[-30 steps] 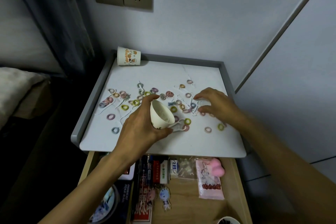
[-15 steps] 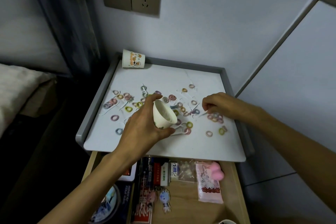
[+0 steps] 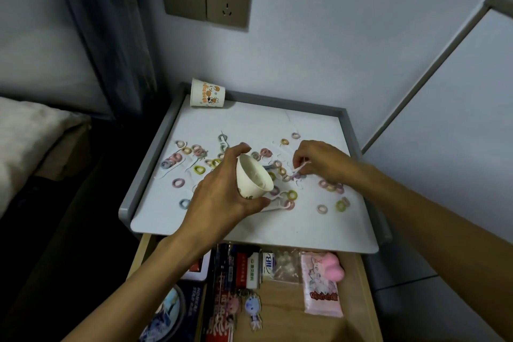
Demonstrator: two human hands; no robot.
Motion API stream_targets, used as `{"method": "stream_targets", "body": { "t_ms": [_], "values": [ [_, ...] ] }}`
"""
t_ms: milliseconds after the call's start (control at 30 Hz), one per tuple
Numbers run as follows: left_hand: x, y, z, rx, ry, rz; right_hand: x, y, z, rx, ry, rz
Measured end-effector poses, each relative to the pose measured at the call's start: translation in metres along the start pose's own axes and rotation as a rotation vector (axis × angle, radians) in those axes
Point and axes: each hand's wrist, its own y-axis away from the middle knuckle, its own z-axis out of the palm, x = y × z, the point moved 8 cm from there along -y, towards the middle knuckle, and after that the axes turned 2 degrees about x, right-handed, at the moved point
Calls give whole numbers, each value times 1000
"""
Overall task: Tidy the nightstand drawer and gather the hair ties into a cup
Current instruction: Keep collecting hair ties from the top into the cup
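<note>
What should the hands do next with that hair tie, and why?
Probably carry the hair tie over and drop it into the cup: the right hand pinches it, and the left hand holds the cup tilted open toward it.

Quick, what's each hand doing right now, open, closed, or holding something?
Left hand: holding the paper cup, tilted.
Right hand: pinching a hair tie.

Two cups: held cup (image 3: 254, 176) in the left hand (image 3: 222, 194), tipped cup (image 3: 206, 92) far beyond it; perhaps thirty hair ties (image 3: 178, 182) around it
</note>
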Motion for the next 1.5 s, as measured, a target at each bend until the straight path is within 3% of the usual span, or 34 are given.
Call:
{"method": "stream_targets", "body": {
  "t_ms": [133,333,500,667,800,867,1133,1500],
  "values": [
    [3,1,-1,0,6,1,4,6,5,21,-5,35],
    [5,1,-3,4,8,-2,31,16,-35,281,-247,243],
    [10,1,-5,6,9,1,31,18,-28,140,-179,236],
    [10,1,-9,12,24,-2,40,17,-28,161,-173,354],
    [10,1,-12,16,27,-5,41,19,-18,-65,18,347],
    [11,0,-13,14,29,-9,38,18,-27,-83,42,316],
    [12,0,-13,18,30,-12,37,14,-53,59,-556,424],
    [11,-1,-12,19,32,-6,30,17,-15,106,-65,410]
  ]
}}
